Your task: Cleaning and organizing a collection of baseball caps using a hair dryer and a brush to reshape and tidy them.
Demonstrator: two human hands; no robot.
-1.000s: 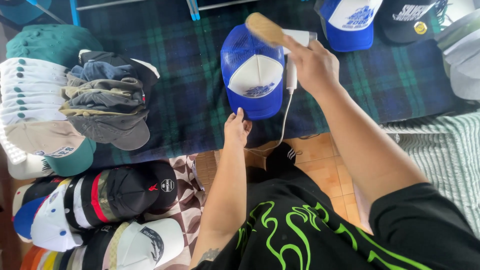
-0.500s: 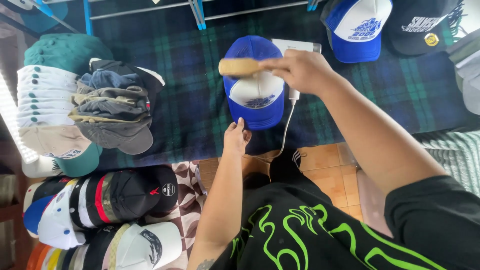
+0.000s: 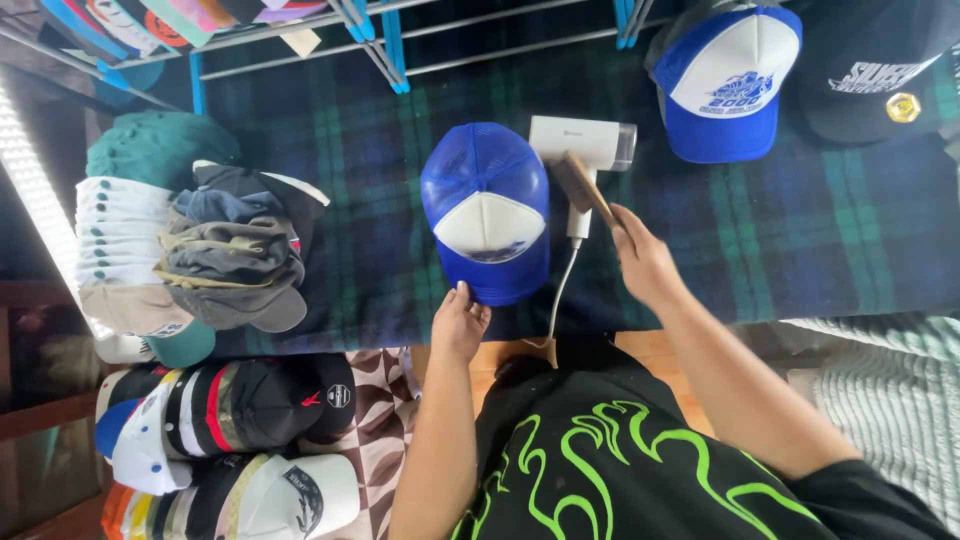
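Observation:
A blue and white mesh cap lies on a dark plaid cloth, its brim toward me. My left hand pinches the near edge of that brim. My right hand holds a wooden brush just to the right of the cap, above a white handheld steamer that lies on the cloth with its cord trailing toward me.
A pile of stacked caps sits at the left of the cloth, more caps lie on the floor below. A second blue and white cap and a black cap lie at the far right. Blue rack legs stand behind.
My right hand has carried the brush off the top of the cap to its right side, over the steamer. My left hand stays on the brim.

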